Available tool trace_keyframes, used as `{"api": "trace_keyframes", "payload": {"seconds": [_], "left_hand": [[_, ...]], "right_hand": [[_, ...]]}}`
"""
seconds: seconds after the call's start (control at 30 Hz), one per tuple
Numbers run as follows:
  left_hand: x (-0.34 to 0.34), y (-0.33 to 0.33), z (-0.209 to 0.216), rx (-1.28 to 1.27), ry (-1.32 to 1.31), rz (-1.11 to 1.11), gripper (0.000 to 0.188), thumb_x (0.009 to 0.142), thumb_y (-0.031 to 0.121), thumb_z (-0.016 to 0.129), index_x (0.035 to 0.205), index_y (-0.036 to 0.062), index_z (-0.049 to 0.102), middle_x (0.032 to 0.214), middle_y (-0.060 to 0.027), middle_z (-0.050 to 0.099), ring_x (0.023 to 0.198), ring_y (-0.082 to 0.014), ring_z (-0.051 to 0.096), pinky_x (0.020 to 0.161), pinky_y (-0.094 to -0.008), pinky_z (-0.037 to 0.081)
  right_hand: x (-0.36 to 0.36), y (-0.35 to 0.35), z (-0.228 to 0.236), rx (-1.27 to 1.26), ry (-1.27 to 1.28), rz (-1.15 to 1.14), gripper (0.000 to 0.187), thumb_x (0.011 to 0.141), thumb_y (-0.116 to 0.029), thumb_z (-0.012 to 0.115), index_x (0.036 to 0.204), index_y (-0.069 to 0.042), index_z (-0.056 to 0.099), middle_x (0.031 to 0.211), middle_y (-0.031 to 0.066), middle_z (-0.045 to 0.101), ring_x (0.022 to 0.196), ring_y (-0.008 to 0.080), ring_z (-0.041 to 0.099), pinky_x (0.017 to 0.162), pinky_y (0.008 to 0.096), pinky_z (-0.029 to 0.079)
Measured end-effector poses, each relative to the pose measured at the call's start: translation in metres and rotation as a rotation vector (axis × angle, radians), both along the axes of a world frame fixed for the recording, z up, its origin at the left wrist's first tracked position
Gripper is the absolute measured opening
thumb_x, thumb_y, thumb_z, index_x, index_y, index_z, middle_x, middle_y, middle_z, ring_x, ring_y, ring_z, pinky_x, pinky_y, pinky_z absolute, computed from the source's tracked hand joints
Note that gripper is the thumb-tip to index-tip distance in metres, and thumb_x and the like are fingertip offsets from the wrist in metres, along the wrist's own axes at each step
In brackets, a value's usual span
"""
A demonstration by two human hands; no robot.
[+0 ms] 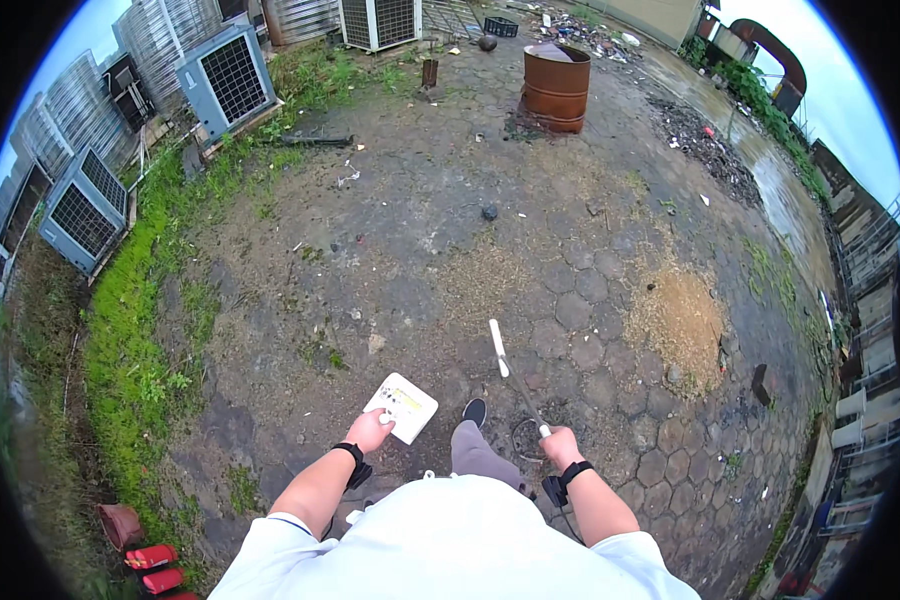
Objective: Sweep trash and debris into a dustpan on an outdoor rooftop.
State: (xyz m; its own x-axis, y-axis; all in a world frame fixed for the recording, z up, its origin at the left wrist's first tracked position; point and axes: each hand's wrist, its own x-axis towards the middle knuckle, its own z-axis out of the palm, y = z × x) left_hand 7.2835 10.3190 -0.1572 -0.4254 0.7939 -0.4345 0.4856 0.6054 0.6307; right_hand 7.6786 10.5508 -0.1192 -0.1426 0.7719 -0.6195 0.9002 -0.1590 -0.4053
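My left hand (368, 432) is closed on the near-left side of a white, boxy handheld meter (417, 408). Dark marks and a yellowish panel show on the meter's upper face, partly behind my fingers. Out to the right, my right hand (562, 447) grips the near end of a thin probe wand (522, 391). The wand slants forward and left, ending in a white cylindrical tip held over the ground. A dark cord hangs below my right wrist; where it leads is hidden. Both wrists wear black bands.
Ahead stands a rusty metal drum (556, 90). A sandy mound (676, 328) lies at right, beyond it a strip of debris (708, 148). Outdoor air-conditioning units (232, 85) line the grassy left edge. Red cylinders (154, 557) lie at lower left. My shoe (475, 411) rests on hexagonal paving.
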Motion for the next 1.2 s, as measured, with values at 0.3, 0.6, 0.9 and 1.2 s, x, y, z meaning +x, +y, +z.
{"api": "trace_keyframes", "payload": {"seconds": [0.3, 0.6, 0.9, 1.2], "left_hand": [[-0.037, 0.173, 0.060, -0.107, -0.094, 0.095, 0.033, 0.087, 0.025, 0.061, 0.114, 0.0045, 0.064, 0.101, -0.0200, 0.069, 0.095, -0.0355, 0.066, 0.083, -0.0419, 0.052], [-0.071, 0.308, 0.026, -0.044, -0.119, -0.042, 0.034, 0.088, 0.024, 0.062, 0.117, 0.0060, 0.063, 0.106, -0.0184, 0.068, 0.099, -0.0351, 0.064, 0.086, -0.0411, 0.051], [-0.111, 0.406, -0.020, -0.008, -0.166, -0.218, 0.038, 0.087, 0.025, 0.063, 0.121, 0.0069, 0.060, 0.102, -0.0202, 0.068, 0.096, -0.0371, 0.065, 0.082, -0.0416, 0.051], [-0.225, 0.477, -0.014, 0.008, -0.125, -0.221, 0.048, 0.084, 0.029, 0.066, 0.120, -0.0021, 0.060, 0.106, -0.0260, 0.066, 0.102, -0.0391, 0.063, 0.088, -0.0440, 0.050]], "right_hand": [[-0.023, 0.205, -0.038, 0.095, -0.194, -0.142, 0.024, 0.081, -0.013, 0.060, 0.095, 0.004, 0.069, 0.100, 0.0272, 0.067, 0.099, 0.0412, 0.064, 0.084, 0.0442, 0.051], [-0.107, 0.272, -0.053, -0.017, -0.309, 0.193, 0.020, 0.078, -0.013, 0.063, 0.087, 0.002, 0.071, 0.091, 0.0243, 0.069, 0.095, 0.0385, 0.067, 0.082, 0.0425, 0.054], [-0.209, 0.259, 0.023, -0.238, -0.199, 0.428, 0.035, 0.076, -0.015, 0.064, 0.108, -0.003, 0.069, 0.105, 0.0224, 0.068, 0.100, 0.0362, 0.065, 0.087, 0.0420, 0.052], [-0.199, 0.267, 0.056, -0.276, 0.084, -0.150, 0.050, 0.072, -0.016, 0.063, 0.121, -0.007, 0.065, 0.106, 0.0232, 0.068, 0.100, 0.0349, 0.066, 0.088, 0.0391, 0.050]]}}
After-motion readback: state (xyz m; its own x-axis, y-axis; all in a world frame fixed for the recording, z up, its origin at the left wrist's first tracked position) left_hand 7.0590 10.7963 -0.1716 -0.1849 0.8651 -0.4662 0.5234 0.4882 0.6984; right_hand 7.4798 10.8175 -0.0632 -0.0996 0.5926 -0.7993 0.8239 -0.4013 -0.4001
